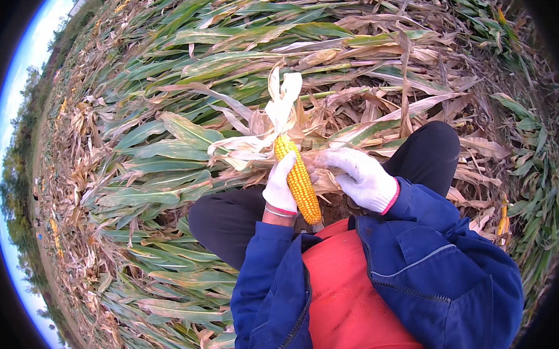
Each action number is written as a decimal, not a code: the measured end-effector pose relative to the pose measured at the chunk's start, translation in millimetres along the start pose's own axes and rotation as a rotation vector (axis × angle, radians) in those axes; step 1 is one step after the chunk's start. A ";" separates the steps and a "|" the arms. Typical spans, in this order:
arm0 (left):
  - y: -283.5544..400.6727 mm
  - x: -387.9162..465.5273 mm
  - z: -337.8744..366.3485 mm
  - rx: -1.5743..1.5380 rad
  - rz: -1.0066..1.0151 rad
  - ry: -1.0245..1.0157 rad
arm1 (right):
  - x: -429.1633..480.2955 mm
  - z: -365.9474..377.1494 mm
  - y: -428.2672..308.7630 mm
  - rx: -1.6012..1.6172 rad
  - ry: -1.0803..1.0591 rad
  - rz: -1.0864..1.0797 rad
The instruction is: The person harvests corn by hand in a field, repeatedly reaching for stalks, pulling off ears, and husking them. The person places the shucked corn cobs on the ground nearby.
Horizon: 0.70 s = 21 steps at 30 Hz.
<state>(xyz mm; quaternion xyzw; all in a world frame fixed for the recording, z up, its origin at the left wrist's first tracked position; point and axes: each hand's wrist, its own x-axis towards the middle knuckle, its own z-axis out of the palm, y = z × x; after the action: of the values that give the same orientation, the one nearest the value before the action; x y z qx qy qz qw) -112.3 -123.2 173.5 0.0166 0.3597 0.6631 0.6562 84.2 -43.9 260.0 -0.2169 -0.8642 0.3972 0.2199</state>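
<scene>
My left hand (pixel 281 186), in a white knit glove, grips a yellow ear of corn (pixel 299 185) around its middle. The bare kernels face up, and the ear's tip slants down toward my body. Pale husk leaves (pixel 283 102) are peeled back and still hang on at the far end. Just right of the ear is my right hand (pixel 361 178), also gloved, with its fingers bent toward the ear. Its fingertips lie among dry husks, so whether they pinch anything is unclear.
Flattened green and dry corn stalks (pixel 175 146) cover the ground. My bent knees (pixel 428 144) frame the work. A husked ear of corn (pixel 502 221) lies at the right, and more yellow ears (pixel 55 233) lie far left. Trees (pixel 15 186) line the field's edge.
</scene>
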 end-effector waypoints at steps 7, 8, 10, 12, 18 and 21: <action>-20.7 -9.4 34.9 1.137 -0.093 -0.088 | 24.7 56.0 86.1 1.104 0.136 0.415; -22.6 -11.5 37.4 1.052 -0.060 -0.107 | 29.1 56.1 80.5 1.114 0.206 0.526; -21.4 -12.4 41.2 0.980 0.004 -0.145 | 43.1 53.8 71.5 1.219 0.307 0.668; -14.6 -13.1 43.8 1.027 0.046 -0.181 | 47.5 52.1 80.8 1.387 0.287 0.640; -13.7 -12.6 47.9 0.885 -0.062 -0.196 | 59.8 30.4 80.2 1.461 0.336 0.412; -8.3 -8.0 41.4 1.059 -0.061 -0.280 | 63.1 6.9 55.5 1.613 0.313 0.445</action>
<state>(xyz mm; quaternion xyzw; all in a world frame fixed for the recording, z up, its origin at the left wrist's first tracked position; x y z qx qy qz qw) -83.7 -112.4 203.7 0.4224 0.5537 0.3637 0.6186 40.4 19.4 225.6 -0.2112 -0.2136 0.8908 0.3410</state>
